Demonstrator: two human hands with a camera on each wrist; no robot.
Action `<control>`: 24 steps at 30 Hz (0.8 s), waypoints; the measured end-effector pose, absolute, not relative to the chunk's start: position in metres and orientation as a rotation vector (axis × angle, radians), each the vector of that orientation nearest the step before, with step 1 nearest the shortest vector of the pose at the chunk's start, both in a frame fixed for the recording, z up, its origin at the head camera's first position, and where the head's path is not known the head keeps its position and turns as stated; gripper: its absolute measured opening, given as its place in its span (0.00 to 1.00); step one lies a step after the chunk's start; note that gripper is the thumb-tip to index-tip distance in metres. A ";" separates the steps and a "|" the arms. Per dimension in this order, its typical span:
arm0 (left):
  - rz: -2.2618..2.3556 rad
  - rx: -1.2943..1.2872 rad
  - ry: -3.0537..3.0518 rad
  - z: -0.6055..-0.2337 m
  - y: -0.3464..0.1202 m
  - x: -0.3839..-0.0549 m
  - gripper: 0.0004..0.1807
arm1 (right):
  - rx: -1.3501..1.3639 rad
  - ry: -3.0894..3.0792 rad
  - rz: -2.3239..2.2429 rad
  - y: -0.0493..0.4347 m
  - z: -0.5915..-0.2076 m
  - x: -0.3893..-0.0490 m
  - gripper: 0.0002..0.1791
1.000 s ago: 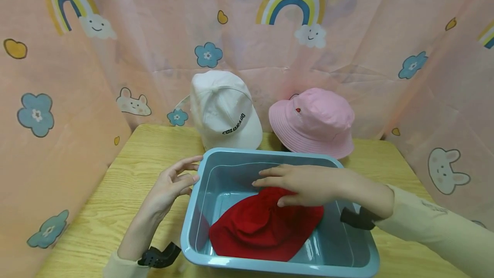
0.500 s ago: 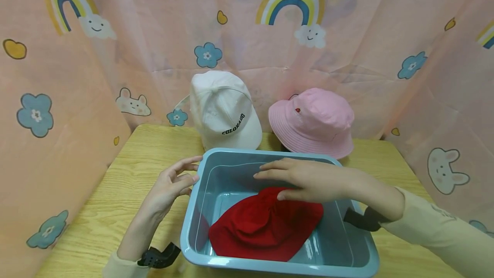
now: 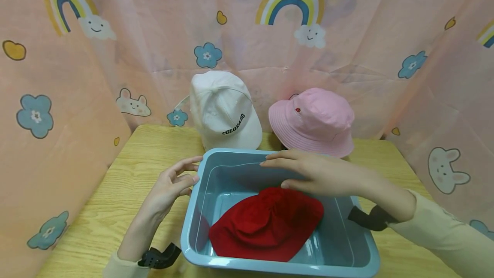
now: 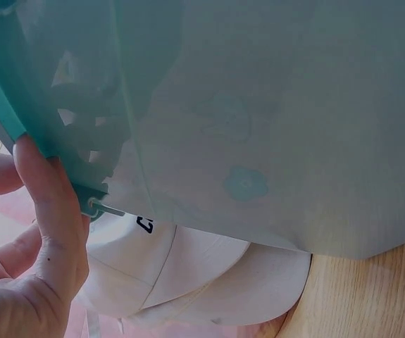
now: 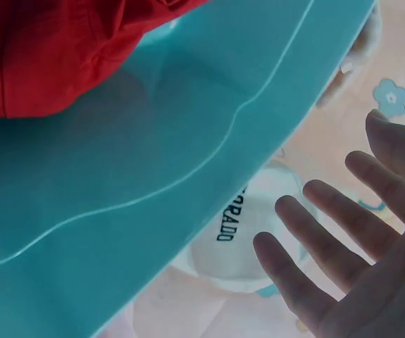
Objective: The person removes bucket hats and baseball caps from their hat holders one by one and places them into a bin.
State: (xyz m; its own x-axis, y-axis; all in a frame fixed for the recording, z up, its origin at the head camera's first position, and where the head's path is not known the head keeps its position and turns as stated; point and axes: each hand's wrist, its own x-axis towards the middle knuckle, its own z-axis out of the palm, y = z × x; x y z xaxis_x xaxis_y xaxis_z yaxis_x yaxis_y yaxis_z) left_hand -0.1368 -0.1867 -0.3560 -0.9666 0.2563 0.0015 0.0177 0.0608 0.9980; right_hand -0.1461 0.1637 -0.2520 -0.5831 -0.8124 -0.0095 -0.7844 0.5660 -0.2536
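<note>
A red hat point(image 3: 266, 226) with a brim lies crumpled inside a light blue plastic basin point(image 3: 220, 262). My left hand point(image 3: 170, 188) holds the basin's left rim near the back corner, its fingers bent at the lip. In the left wrist view, the fingers point(image 4: 54, 211) of this hand meet the teal edge. Above the basin's back right part hovers my right hand point(image 3: 324, 173), with fingers extended and nothing in it. The right wrist view shows those fingers point(image 5: 329, 239) spread apart, with the red hat point(image 5: 47, 63) at upper left.
Behind the basin, a white baseball cap point(image 3: 220, 106) lettered COLORADO and a pink bucket hat point(image 3: 320, 117) stand side by side on the wooden table point(image 3: 154, 149). A printed pink curtain point(image 3: 173, 20) encloses the table's back and sides.
My right hand has risen off the red hat and drifted toward the back right of the basin. The left hand, basin and hats keep their places.
</note>
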 end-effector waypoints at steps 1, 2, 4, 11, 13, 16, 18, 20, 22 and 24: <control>2.020 0.283 2.153 -0.356 -0.187 -0.137 0.26 | -1.370 2.672 -0.346 0.165 -0.252 -0.147 0.29; 2.019 0.282 2.153 -0.356 -0.187 -0.137 0.27 | -1.375 2.675 -0.354 0.166 -0.251 -0.147 0.29; 2.020 0.277 2.151 -0.356 -0.186 -0.137 0.27 | -1.369 2.680 -0.375 0.168 -0.250 -0.147 0.29; 2.027 0.278 2.140 -0.357 -0.186 -0.137 0.27 | -1.379 2.743 -0.457 0.175 -0.245 -0.148 0.29; 2.029 0.282 2.135 -0.357 -0.186 -0.137 0.27 | -1.384 2.771 -0.469 0.177 -0.243 -0.148 0.29; 2.031 0.285 2.136 -0.357 -0.186 -0.137 0.27 | -1.380 2.805 -0.496 0.181 -0.240 -0.149 0.28; 2.028 0.284 2.140 -0.357 -0.187 -0.137 0.27 | -1.383 2.825 -0.508 0.184 -0.237 -0.150 0.29; 2.022 0.278 2.150 -0.357 -0.187 -0.137 0.27 | -1.379 2.845 -0.521 0.188 -0.234 -0.152 0.29; 2.014 0.274 2.158 -0.357 -0.187 -0.137 0.26 | -1.372 2.872 -0.528 0.192 -0.231 -0.153 0.30; 2.008 0.274 2.166 -0.356 -0.187 -0.136 0.26 | -1.368 2.897 -0.543 0.197 -0.229 -0.155 0.30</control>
